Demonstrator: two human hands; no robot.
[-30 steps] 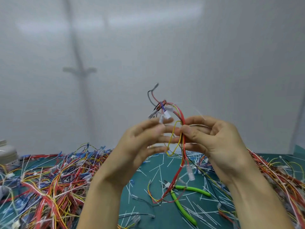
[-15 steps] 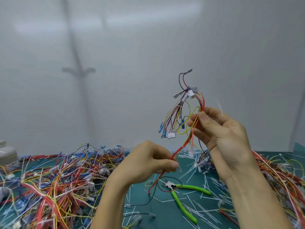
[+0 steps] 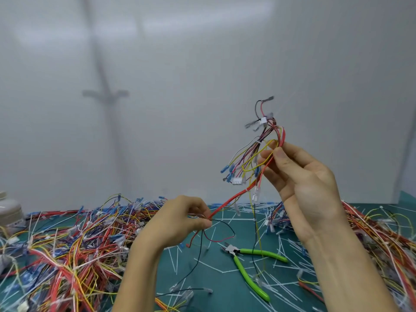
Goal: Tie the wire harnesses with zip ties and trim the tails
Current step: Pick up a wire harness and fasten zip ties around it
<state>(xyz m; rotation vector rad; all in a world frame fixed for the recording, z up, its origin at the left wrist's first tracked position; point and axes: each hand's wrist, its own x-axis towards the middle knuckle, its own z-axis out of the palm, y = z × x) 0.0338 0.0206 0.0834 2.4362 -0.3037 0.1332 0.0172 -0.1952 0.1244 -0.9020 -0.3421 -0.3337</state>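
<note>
Two grips: both clamped on one wire harness (image 3: 238, 181)
Left hand (image 3: 177, 221): pinching red wires, lower centre
Right hand (image 3: 304, 183): pinching bundle, centre right
Green cutters (image 3: 258, 252): on desk (image 3: 225, 293)

Bright, diffuse, even light; pale glare bands cross the top of the white wall (image 3: 202, 25), which bears a soft grey shadow (image 3: 105, 94). Wide-angle distortion bows the edges; the wire harness (image 3: 261, 142) is blurred at its top.

Right hand (image 3: 304, 183) raised, palm toward the viewer, thumb and forefinger pinching a multicoloured wire harness (image 3: 258, 144); left hand (image 3: 180, 219) lower, back toward the viewer, fingers curled, fingertips pinching the harness's red tail. Both forearms enter from below.
</note>
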